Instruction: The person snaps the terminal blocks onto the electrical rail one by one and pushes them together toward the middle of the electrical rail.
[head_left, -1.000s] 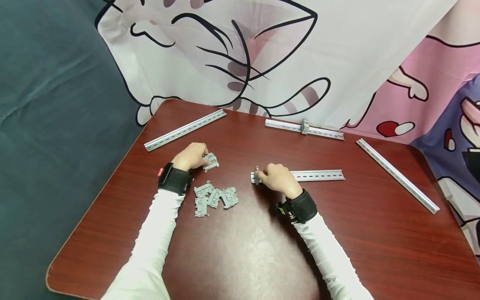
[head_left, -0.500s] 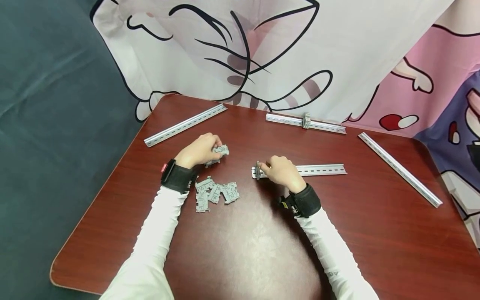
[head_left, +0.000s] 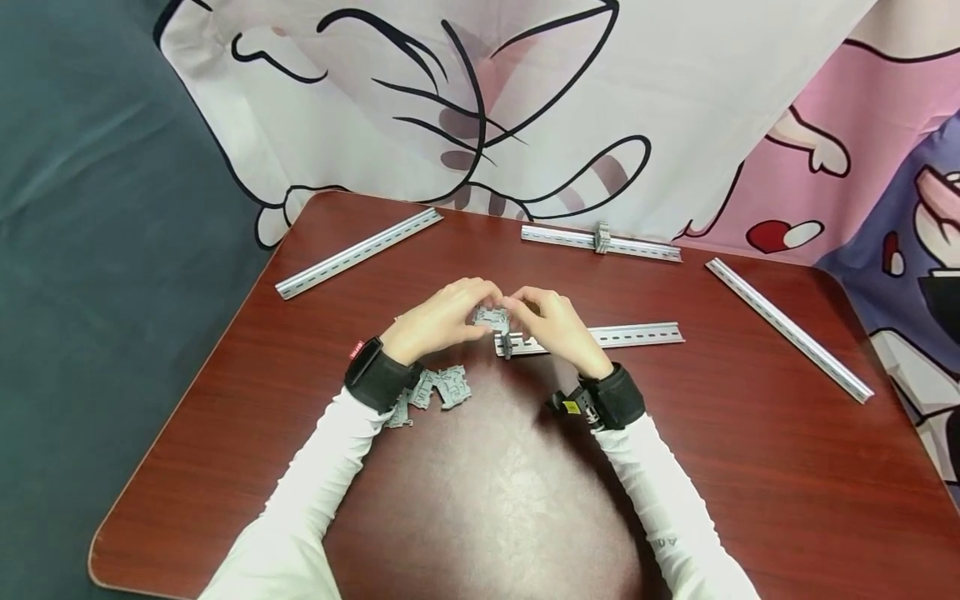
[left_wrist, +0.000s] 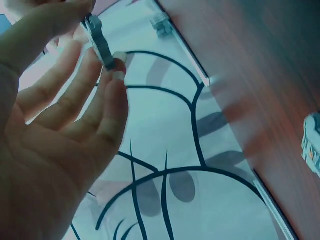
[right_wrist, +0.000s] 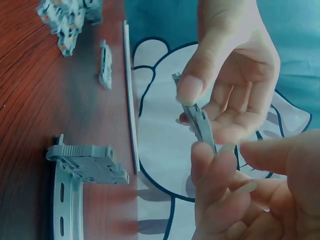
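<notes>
A grey DIN rail terminal block is up between my two hands, over the left end of a slotted metal DIN rail. My left hand pinches it, the thumb flat on its side in the right wrist view. At the block's other end, my right hand pinches it with its fingertips. Below them, another terminal block stands upright on the rail near its end. One more terminal block lies on the table, mostly behind my left hand in the head view.
Several loose terminal blocks lie in a pile, partly behind my left wrist. Separate rails lie at the back left and right. A back rail carries a small group of blocks. A printed cloth hangs behind the table.
My left hand has picked up a terminal block and carried it right to the rail's end. My right hand has left the block on the rail and come to the held one.
</notes>
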